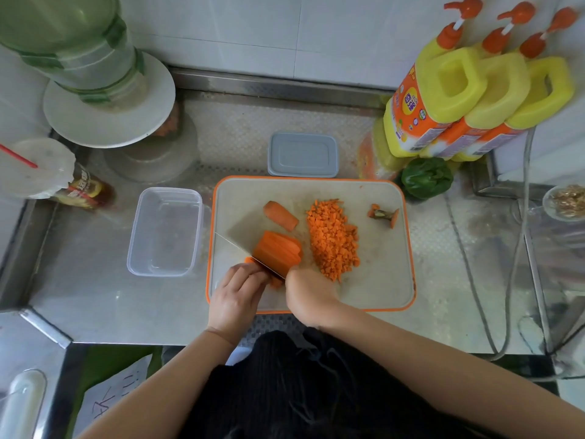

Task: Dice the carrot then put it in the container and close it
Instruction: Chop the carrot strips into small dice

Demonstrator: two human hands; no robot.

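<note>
The clear rectangular plastic container sits empty at nine o'clock of the orange-rimmed cutting board. The left hand presses curled fingers on carrot strips; their long axis runs toward one o'clock. The right hand grips the knife, crossing them

Kitchen: steel counter, cutting board, detergent bottles.
</note>
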